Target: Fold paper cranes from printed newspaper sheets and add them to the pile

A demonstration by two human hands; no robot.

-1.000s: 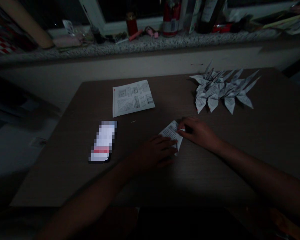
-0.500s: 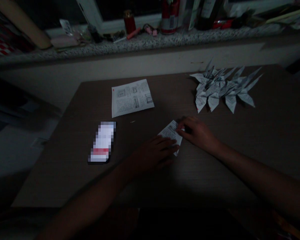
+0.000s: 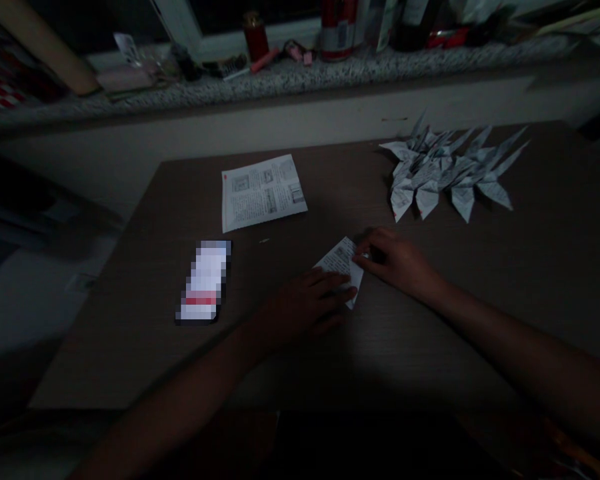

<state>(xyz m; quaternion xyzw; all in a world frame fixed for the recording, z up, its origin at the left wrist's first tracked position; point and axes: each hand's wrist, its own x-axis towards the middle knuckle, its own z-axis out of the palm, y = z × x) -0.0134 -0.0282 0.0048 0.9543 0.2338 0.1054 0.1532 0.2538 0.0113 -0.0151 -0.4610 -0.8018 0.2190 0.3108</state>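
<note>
A small folded piece of printed paper [image 3: 341,262] lies on the brown table [image 3: 430,320] between my hands. My left hand [image 3: 307,307] presses flat on its lower left part, fingers stretched out over it. My right hand [image 3: 397,261] pinches the paper's right edge with curled fingertips. The room is dim, so the folds are hard to make out.
A flat printed sheet [image 3: 263,191] lies farther back on the table. A lit phone [image 3: 205,281] sits to the left. A pile of several folded paper cranes [image 3: 445,175] rests at the back right. A stone ledge [image 3: 300,77] behind holds cans, bottles and clutter.
Both hands stay on the folded paper with almost no movement. The view has tilted slightly, so everything sits a little higher in the picture.
</note>
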